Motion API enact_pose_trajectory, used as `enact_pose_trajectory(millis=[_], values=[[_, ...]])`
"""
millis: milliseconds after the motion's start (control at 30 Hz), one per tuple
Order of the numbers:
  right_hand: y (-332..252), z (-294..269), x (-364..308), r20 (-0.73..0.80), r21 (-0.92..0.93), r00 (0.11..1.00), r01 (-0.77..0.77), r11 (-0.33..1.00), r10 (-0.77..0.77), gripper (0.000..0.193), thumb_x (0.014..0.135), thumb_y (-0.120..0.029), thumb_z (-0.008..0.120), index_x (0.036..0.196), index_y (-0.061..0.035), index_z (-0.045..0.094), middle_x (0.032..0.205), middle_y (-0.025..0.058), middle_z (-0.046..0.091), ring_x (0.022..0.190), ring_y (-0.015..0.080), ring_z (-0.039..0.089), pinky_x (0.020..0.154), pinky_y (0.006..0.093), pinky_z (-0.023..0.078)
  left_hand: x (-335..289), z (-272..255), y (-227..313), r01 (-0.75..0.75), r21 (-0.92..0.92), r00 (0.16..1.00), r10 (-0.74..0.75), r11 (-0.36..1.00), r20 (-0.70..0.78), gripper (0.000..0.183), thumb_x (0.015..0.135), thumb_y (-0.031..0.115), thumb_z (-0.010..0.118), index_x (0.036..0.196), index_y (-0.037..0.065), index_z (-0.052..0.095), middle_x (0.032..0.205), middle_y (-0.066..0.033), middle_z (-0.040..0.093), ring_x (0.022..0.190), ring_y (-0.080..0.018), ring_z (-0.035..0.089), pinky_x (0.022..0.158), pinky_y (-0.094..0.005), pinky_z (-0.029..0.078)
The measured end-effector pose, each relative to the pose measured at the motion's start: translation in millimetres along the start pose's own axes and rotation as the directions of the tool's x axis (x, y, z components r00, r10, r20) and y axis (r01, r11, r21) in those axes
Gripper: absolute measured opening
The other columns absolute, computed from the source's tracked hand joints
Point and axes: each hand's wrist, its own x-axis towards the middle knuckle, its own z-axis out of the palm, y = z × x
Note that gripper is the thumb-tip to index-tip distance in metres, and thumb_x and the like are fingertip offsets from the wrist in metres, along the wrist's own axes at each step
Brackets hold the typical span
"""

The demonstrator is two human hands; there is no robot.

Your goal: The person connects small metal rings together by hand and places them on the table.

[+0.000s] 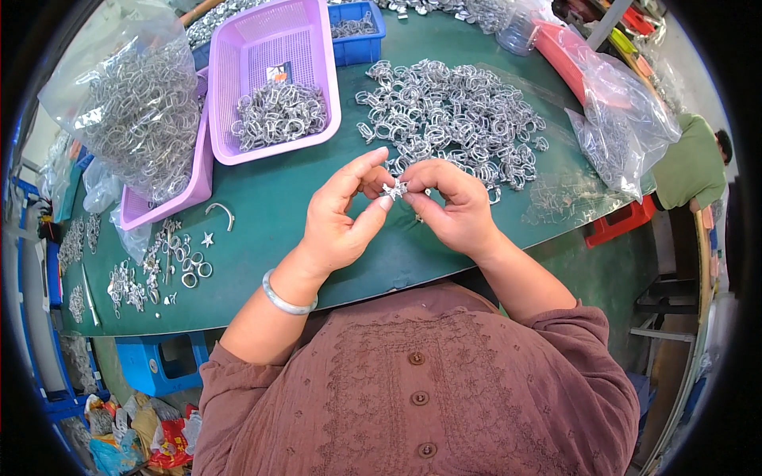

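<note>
Over the green table (262,238), both hands meet in front of my body. A small silver metal piece (394,189) with a jagged outline sits between them. My left hand (337,222) pinches it from the left with thumb and fingertips. From the other side my right hand (460,210) grips it, thumb and bent forefinger closed. Its exact form is too small to make out. Just beyond my fingers spreads a large heap of silver ring-like metal pieces (452,115).
A purple basket (332,95) with similar pieces stands beyond my left hand. Left of it, a filled clear bag (139,103) rests in another purple basket (208,170). Loose rings (189,279) and a pointed tool (90,295) lie at left. A co-worker (690,163) is at right.
</note>
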Motion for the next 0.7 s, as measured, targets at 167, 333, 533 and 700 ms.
enact_pose_trajectory(millis=[167,333,533,700], values=[[-2.7,-0.3,1.8,-0.012,-0.043,0.999,0.047,0.998,-0.048,0.017,0.07,0.008,0.063,0.083,-0.001,0.058,0.085,0.0091,0.061,0.078,0.0192,0.061,0.068,0.0276,0.049,-0.5,-2.5,-2.8,0.01,0.067,1.0,-0.01,0.998,-0.013,0.049,0.078,-0.008,0.056,0.125,-0.001,0.044,0.098,-0.0075,0.055,0.087,-0.0119,0.052,0.08,-0.026,0.043],[-4.6,-1.3,2.7,-0.013,-0.09,0.998,0.067,0.994,-0.069,0.018,0.069,0.009,0.063,0.083,-0.0013,0.058,0.086,0.0101,0.061,0.079,0.0205,0.062,0.068,0.0277,0.049,-1.0,-3.6,-2.3,0.058,0.107,0.998,-0.056,0.993,-0.02,0.039,0.078,-0.007,0.057,0.117,-0.002,0.051,0.098,-0.0068,0.055,0.084,-0.0108,0.052,0.076,-0.0247,0.043],[-4.9,-0.8,2.5,-0.015,-0.089,0.998,0.063,0.994,-0.064,0.018,0.069,0.009,0.063,0.082,-0.0015,0.058,0.086,0.01,0.061,0.078,0.0206,0.062,0.068,0.0278,0.049,1.2,-0.3,-2.5,0.022,0.095,0.995,-0.012,0.995,-0.103,0.027,0.075,-0.001,0.063,0.102,0.0,0.059,0.084,-0.0059,0.057,0.071,-0.0112,0.052,0.063,-0.0237,0.044],[-6.4,-1.2,3.4,-0.009,-0.087,0.998,0.056,0.995,-0.057,0.017,0.069,0.009,0.063,0.082,-0.0015,0.057,0.085,0.0099,0.061,0.077,0.0201,0.061,0.067,0.0277,0.049,3.1,-1.9,-0.6,-0.019,0.155,0.997,0.031,0.988,-0.072,0.015,0.076,-0.001,0.062,0.091,0.001,0.062,0.079,-0.0051,0.057,0.067,-0.0103,0.052,0.059,-0.0227,0.043]])
